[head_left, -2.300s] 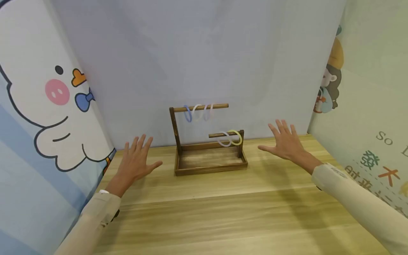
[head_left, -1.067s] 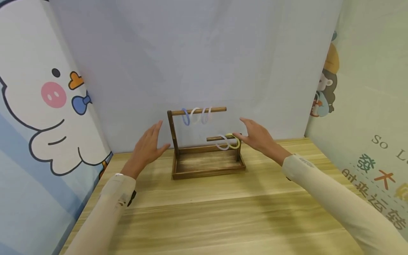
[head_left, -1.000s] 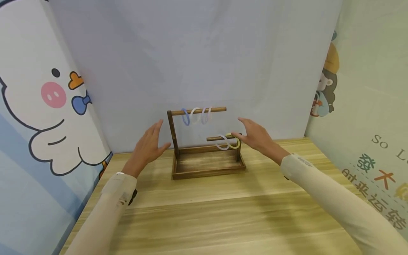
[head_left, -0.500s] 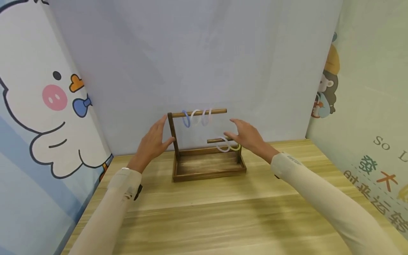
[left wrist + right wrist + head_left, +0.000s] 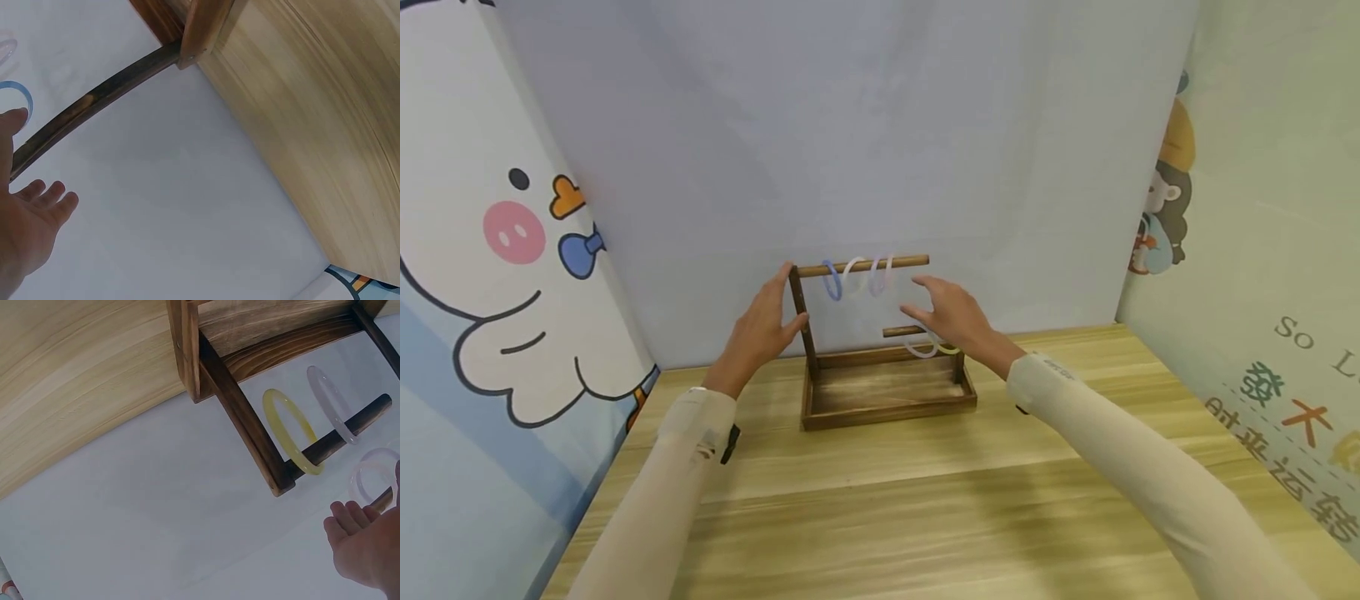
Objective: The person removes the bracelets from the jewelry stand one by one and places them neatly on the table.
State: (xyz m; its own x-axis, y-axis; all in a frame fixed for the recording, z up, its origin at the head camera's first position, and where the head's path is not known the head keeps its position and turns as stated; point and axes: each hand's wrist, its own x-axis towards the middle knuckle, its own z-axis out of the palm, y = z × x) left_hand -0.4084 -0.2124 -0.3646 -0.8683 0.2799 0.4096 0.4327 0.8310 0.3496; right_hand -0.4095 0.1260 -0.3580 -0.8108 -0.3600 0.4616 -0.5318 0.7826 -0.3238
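Note:
A dark wooden bangle stand (image 5: 891, 413) has a tall left post with an upper bar and a short right post with a lower bar. On the upper bar hang a blue bangle (image 5: 832, 282) and several pale ones. A lilac bangle (image 5: 325, 397) and a yellow bangle (image 5: 287, 434) hang on the lower bar. My left hand (image 5: 758, 329) is at the tall post (image 5: 94, 103), thumb and fingers spread to either side; contact is unclear. My right hand (image 5: 957, 317), fingers apart and holding nothing, hovers beyond the upper bar's free end and partly hides the lower bar.
The stand's shallow tray base sits near the back edge of the wood-grain table (image 5: 865, 517). Behind it hangs a pale cloth backdrop (image 5: 865, 125). Printed cloth panels, a duck curtain (image 5: 512, 333) at left and a lettered curtain (image 5: 1262, 250) at right, flank the table.
From wide apart, both hands have come inward to the stand: the left rightward to the tall post, the right leftward toward the upper bar's end. The bangles hang as before.

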